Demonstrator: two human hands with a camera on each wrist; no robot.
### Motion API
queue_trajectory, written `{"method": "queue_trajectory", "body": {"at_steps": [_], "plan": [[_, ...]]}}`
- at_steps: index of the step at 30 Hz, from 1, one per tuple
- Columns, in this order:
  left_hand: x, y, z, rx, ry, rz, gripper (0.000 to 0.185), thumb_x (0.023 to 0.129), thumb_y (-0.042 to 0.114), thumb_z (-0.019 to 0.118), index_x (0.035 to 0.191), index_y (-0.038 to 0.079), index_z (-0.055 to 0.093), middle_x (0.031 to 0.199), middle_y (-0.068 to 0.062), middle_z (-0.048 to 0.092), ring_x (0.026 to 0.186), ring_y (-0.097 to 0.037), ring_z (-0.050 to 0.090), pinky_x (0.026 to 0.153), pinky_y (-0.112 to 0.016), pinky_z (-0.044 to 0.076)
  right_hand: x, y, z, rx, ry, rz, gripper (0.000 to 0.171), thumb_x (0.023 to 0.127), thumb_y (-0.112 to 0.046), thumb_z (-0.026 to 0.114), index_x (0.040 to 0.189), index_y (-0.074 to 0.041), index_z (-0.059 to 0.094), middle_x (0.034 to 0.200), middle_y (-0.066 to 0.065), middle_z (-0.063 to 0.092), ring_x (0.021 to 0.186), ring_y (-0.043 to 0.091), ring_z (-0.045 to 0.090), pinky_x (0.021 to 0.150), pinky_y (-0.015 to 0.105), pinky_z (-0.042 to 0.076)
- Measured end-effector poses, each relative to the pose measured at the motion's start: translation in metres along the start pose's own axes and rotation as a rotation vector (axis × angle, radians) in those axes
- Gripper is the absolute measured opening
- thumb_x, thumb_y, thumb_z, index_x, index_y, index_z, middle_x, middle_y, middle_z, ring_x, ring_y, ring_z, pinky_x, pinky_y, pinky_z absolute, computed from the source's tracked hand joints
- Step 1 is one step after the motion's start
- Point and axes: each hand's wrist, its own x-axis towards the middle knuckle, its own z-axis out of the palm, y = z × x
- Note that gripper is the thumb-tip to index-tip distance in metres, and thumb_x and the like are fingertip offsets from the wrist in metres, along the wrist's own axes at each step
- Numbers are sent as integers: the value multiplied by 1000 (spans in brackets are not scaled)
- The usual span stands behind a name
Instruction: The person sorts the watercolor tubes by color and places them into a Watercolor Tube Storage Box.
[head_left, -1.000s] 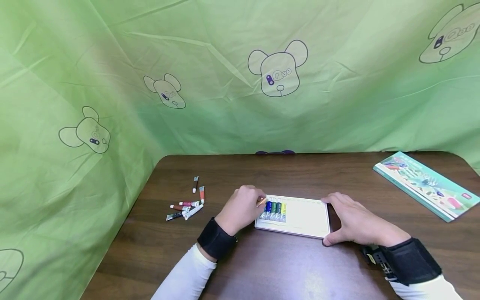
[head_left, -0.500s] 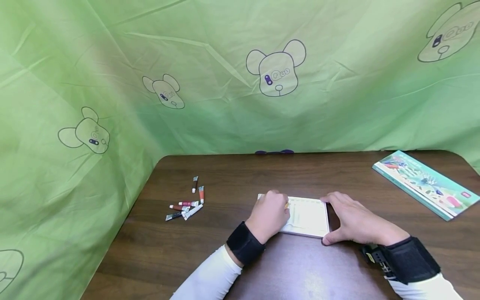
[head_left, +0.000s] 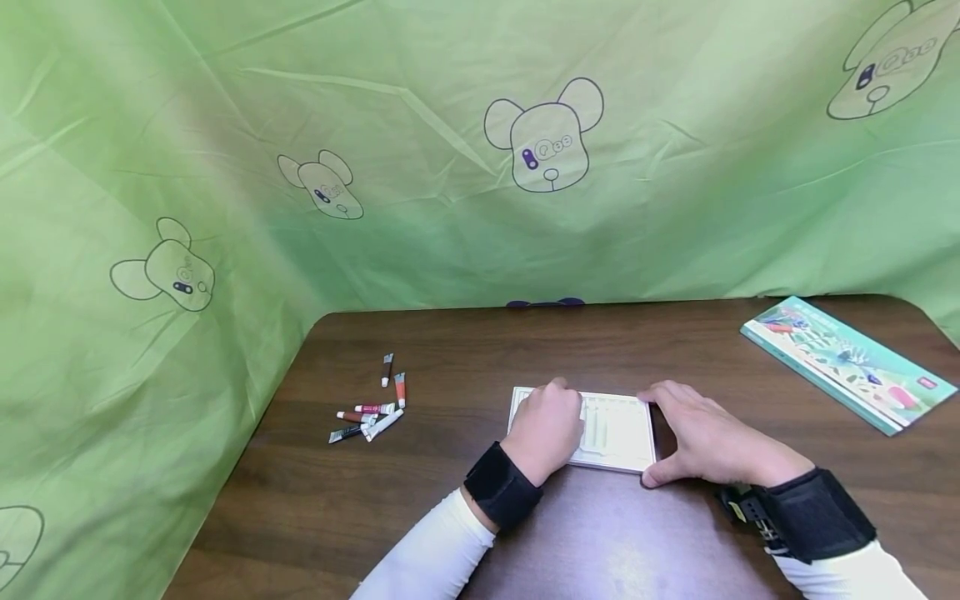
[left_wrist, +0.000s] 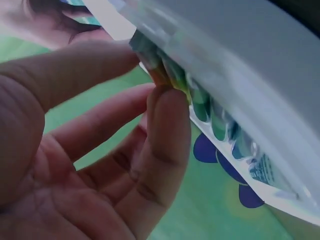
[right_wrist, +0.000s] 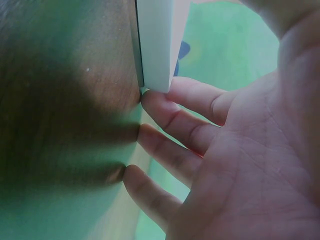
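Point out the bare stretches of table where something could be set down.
Bare wood lies between the white tray and the green box, along the far edge by the green cloth, and near the sleeves. It is crowded around the loose paint tubes.

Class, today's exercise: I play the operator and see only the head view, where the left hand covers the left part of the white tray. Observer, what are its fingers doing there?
Observer: In the left wrist view the left hand appears to pinch the end of an orange paint tube between thumb and fingertip, at the row of tubes in the white tray.
Operator: What else lies in that row?
Observer: Green tubes, side by side next to the orange one.
Operator: How do the right hand's fingers meet the tray?
Observer: The right wrist view shows the right hand with relaxed fingers on the table, one fingertip touching the tray's edge.
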Motion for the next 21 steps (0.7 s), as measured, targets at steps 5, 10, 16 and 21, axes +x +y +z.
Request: {"method": "queue_trajectory", "body": {"at_steps": [5, 10, 16, 21], "plan": [[0, -10, -5, -12, -108, 57, 8, 89, 24, 79, 91, 16, 81, 96, -1, 69, 78, -18, 69, 60, -32, 56, 0, 0, -1, -3, 6, -10, 104, 60, -58, 96, 134, 1, 56, 127, 16, 62, 121, 38, 58, 96, 63, 49], [-1, -19, -10, -41, -167, 108, 15, 94, 23, 75, 106, 18, 81, 103, -2, 69, 81, -20, 65, 66, -32, 55, 0, 0, -1, 1, 0, -10, 104, 60, -58, 96, 135, 2, 56, 128, 16, 62, 122, 38, 58, 97, 63, 48], [-1, -20, -11, 7, -199, 112, 14, 98, 27, 72, 108, 21, 79, 108, 0, 68, 89, -20, 64, 73, -35, 53, -1, 0, -1, -3, 1, -11, 105, 59, -58, 97, 135, 2, 56, 128, 18, 62, 122, 40, 58, 96, 64, 48], [-2, -19, -8, 52, -210, 97, 17, 98, 37, 73, 107, 24, 79, 111, 2, 67, 95, -18, 64, 81, -37, 54, 0, 0, -1, -4, -5, -7, 106, 59, -58, 97, 135, 2, 56, 129, 18, 62, 122, 40, 57, 96, 64, 48]]}}
